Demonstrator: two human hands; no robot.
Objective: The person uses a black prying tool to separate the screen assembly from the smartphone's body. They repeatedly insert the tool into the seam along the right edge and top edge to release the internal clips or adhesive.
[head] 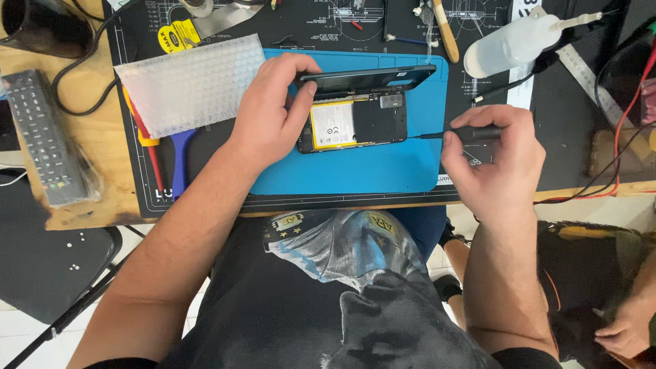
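An opened phone [355,124] lies on the blue work mat [383,171], its yellow-labelled battery and black inner plate showing. Its black back cover [372,76] is tilted up along the far edge. My left hand [270,113] grips the phone's left end, thumb on the lifted cover's corner. My right hand [488,164] holds a thin black screwdriver [465,132], its tip touching the phone's right edge.
A bubble-wrap sheet [188,82] lies left of the mat, with red, yellow and blue pry tools [179,160] below it. A remote control [42,137] sits at the far left. A white squeeze bottle [509,44], a brush, a ruler and cables lie at the right. Another person's hand [625,328] shows at bottom right.
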